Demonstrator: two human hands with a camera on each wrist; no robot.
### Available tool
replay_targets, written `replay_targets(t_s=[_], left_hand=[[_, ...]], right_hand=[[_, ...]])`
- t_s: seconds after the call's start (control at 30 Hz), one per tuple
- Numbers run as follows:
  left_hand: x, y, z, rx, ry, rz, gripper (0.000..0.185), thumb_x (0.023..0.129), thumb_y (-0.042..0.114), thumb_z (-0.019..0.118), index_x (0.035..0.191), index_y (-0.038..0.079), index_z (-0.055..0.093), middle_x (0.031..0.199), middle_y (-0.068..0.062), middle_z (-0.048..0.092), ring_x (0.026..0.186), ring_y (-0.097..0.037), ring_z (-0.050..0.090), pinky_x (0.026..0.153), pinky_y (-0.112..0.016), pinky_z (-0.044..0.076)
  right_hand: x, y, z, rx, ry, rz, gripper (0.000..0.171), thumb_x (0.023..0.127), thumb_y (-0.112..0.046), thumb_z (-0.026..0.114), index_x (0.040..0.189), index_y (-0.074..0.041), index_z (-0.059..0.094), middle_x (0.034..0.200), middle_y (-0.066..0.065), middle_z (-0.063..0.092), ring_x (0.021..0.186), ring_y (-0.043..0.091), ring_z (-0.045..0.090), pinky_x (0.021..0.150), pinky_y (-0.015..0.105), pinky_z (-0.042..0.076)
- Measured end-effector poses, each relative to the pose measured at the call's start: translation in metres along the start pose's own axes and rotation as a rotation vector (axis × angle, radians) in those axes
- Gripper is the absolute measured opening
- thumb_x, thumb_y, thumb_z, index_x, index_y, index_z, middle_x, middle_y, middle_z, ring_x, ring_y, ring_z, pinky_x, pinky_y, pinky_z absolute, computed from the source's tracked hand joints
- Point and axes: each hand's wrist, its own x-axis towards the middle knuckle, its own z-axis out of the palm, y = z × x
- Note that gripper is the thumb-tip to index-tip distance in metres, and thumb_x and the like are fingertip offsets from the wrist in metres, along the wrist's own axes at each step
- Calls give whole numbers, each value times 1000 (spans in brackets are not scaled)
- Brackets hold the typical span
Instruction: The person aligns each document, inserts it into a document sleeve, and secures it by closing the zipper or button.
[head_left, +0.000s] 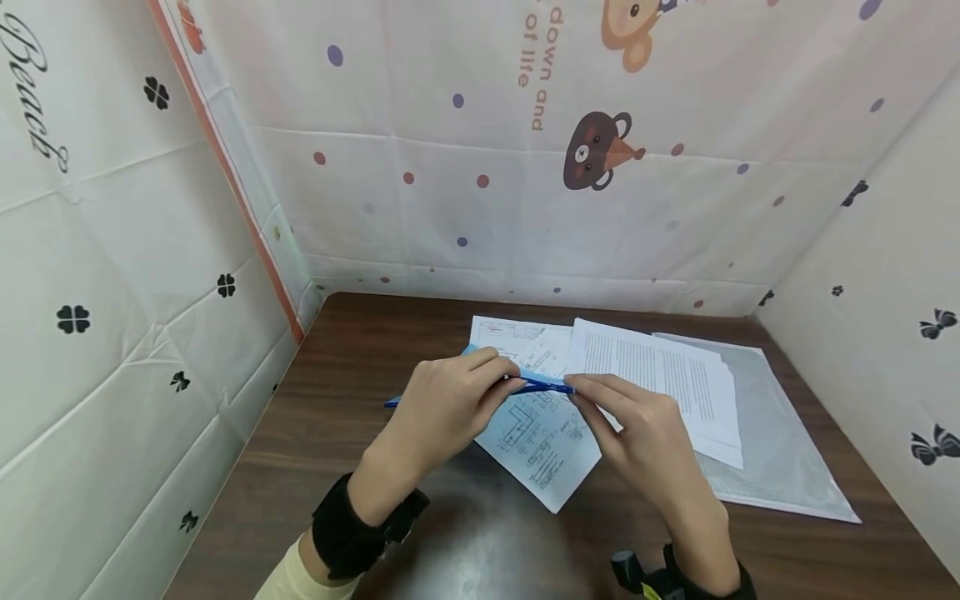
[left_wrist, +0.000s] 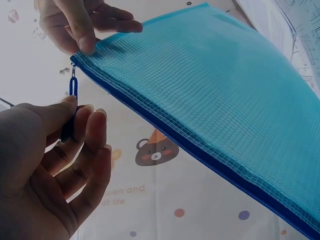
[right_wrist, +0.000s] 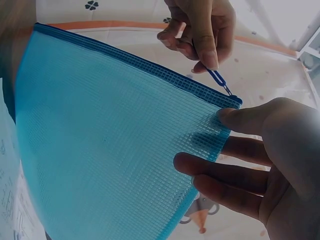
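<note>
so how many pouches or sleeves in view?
2. Blue mesh pouch: left hand pinches its zip pull, right hand grips its corner. Translucent grey sleeve: right side of the table, partly under printed sheets. More may hide beneath.

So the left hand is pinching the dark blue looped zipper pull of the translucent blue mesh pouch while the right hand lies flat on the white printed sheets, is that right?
Not quite: the right hand isn't on the white printed sheets; it pinches the translucent blue mesh pouch near a corner, as the right wrist view shows. The left hand does pinch the zipper pull.
</note>
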Motion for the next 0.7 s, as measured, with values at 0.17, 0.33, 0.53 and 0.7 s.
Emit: replay_targets(t_s=[0.17, 0.33, 0.53, 0.7], left_hand=[[-2, -1, 1, -10, -7, -7, 10, 104, 24, 72, 103, 14, 76, 92, 7, 71, 72, -2, 64, 57, -13, 45], [-4, -1, 2, -20, -16, -13, 10, 103, 23, 73, 103, 14, 76, 92, 6, 71, 70, -2, 63, 56, -13, 43], [-11, 0, 6, -44, -39, -34, 9, 101, 22, 75, 103, 14, 76, 92, 6, 72, 71, -4, 63, 57, -12, 44], [-17, 0, 12, -62, -48, -59, 9, 103, 23, 73, 102, 14, 76, 91, 6, 71, 68, -2, 59, 56, -14, 42]], right_hand=[[-1, -2, 0, -2, -20, 23, 33, 83, 3, 85, 115, -7, 82, 107, 4, 80, 84, 19, 79, 60, 25, 57], [-2, -3, 0, 6, -30, 39, 34, 83, 3, 85, 115, -7, 81, 107, 4, 80, 84, 19, 78, 58, 21, 54], [-6, -4, 3, 34, -28, 30, 34, 82, 5, 86, 114, -6, 81, 105, 6, 80, 78, 17, 77, 56, 18, 52], [-13, -6, 7, 63, -31, 57, 34, 83, 5, 85, 115, -6, 81, 107, 7, 80, 73, 15, 74, 51, 16, 49]])
